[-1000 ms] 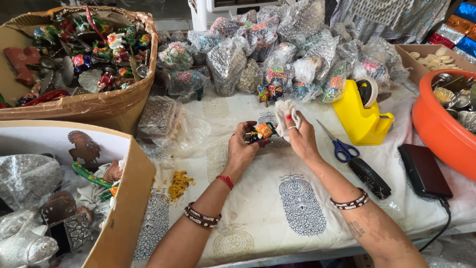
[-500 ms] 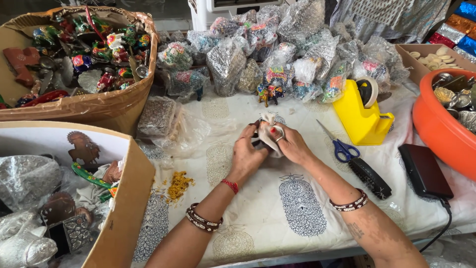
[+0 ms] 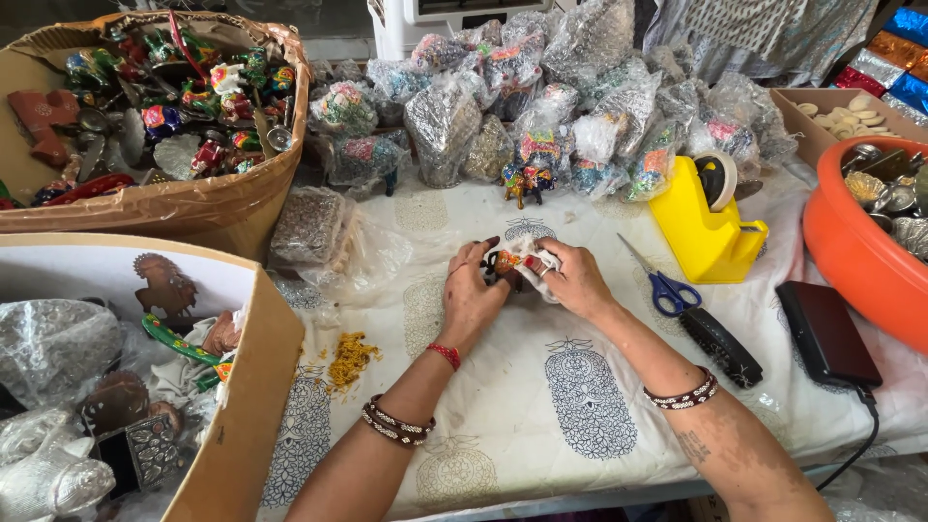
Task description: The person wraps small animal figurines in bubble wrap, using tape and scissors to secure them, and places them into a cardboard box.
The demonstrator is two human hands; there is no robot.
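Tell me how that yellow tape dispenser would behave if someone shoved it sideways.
The yellow tape dispenser looks blocky with a broad flat base, so it would probably slide, not tip. The printed cloth beneath it may bunch and drag. The roll sits high, so a push near the top might rock it.

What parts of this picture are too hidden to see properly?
All from the head view:
1. The small painted figurine: mostly covered by the left hand, the right hand and the white cloth; its shape is unclear.
2. The orange tub: cut off by the right edge.
3. The wrapped bundles: crinkled plastic blurs what is inside.
4. The lower cardboard box: cut off at the left edge.
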